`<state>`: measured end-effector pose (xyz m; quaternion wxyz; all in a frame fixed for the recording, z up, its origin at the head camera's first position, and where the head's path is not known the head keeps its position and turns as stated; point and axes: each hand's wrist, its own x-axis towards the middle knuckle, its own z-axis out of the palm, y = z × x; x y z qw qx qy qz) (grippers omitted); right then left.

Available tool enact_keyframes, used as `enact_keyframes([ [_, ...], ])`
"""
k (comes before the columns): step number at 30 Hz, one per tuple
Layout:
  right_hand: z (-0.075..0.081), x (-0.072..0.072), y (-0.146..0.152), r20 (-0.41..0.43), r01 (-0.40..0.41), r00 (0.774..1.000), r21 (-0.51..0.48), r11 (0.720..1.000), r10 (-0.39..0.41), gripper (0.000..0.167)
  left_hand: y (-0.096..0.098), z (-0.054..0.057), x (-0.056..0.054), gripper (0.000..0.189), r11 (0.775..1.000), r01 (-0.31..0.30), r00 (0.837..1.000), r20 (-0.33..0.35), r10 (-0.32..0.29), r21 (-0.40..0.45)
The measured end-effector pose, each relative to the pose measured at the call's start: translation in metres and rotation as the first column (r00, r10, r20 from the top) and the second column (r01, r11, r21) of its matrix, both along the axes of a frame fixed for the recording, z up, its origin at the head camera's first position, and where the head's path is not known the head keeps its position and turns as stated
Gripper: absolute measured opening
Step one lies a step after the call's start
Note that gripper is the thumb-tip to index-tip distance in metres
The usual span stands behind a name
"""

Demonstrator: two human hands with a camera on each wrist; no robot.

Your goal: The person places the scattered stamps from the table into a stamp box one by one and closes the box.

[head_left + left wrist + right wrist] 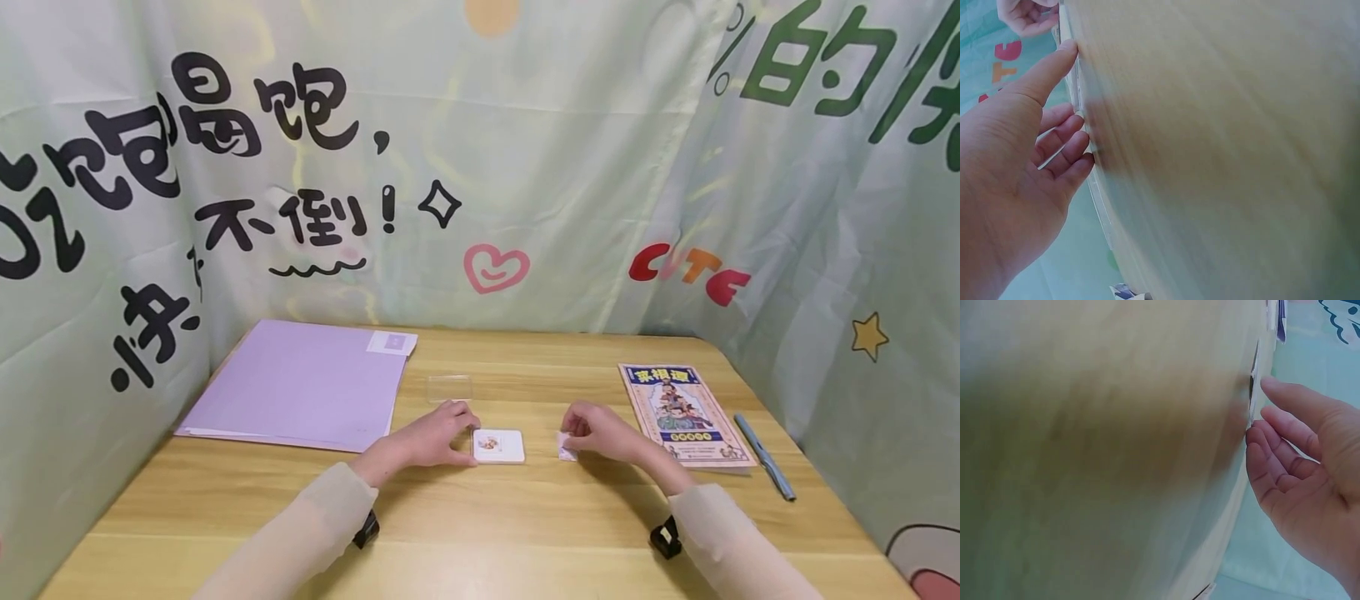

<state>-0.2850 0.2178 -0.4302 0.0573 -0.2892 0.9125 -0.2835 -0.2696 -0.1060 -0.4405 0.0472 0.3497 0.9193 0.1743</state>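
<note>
In the head view a white card with rounded corners point(508, 447), a small printed picture on its left part, lies flat mid-table and looks thick at its edge. My left hand point(431, 437) holds its left end, thumb at the near corner and fingers at the far one. To the right, my right hand point(603, 432) pinches a small pale pink printed piece of paper point(564, 451), partly hidden under the fingers. From the right wrist view, this thin paper point(1254, 381) stands slightly raised at the fingertips.
Behind my left hand is a clear plastic case point(448, 388). A large lilac folder point(300, 383) lies at the left, with a small white label card point(393, 342) on its far corner. A colourful printed leaflet point(686, 412) and a blue pen point(765, 458) lie at the right. Printed curtains point(487, 167) enclose the table.
</note>
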Motion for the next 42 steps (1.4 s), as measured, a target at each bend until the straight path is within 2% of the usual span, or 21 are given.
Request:
enact_keyframes([
  [12,0.0023,-0.0019,0.0030,-0.006,-0.012,1.000,0.023,1.000,0.012,0.016,-0.0004,0.0005,-0.0013,0.057,1.000,0.004,1.000,0.006,-0.004,0.010],
  [23,0.0005,-0.0015,0.0002,0.046,-0.004,0.999,-0.013,1.000,0.004,0.018,-0.0007,0.0008,0.0011,0.057,1.000,0.001,1.000,0.015,-0.001,0.008],
  [28,-0.0001,-0.0029,0.0011,0.030,-0.022,0.999,-0.026,0.999,0.023,0.014,-0.0009,0.0022,0.0014,0.057,1.000,0.001,1.000,0.012,-0.001,0.008],
  [36,-0.0015,-0.0045,0.0034,0.036,-0.010,0.999,-0.074,0.997,0.013,0.011,-0.0004,0.0021,0.0012,0.057,1.000,-0.003,1.000,0.010,0.003,0.004],
  [42,-0.0011,-0.0046,0.0030,0.099,-0.035,0.994,-0.152,0.988,0.050,0.010,-0.0007,0.0015,0.0008,0.057,1.000,0.002,1.000,0.010,-0.002,0.006],
])
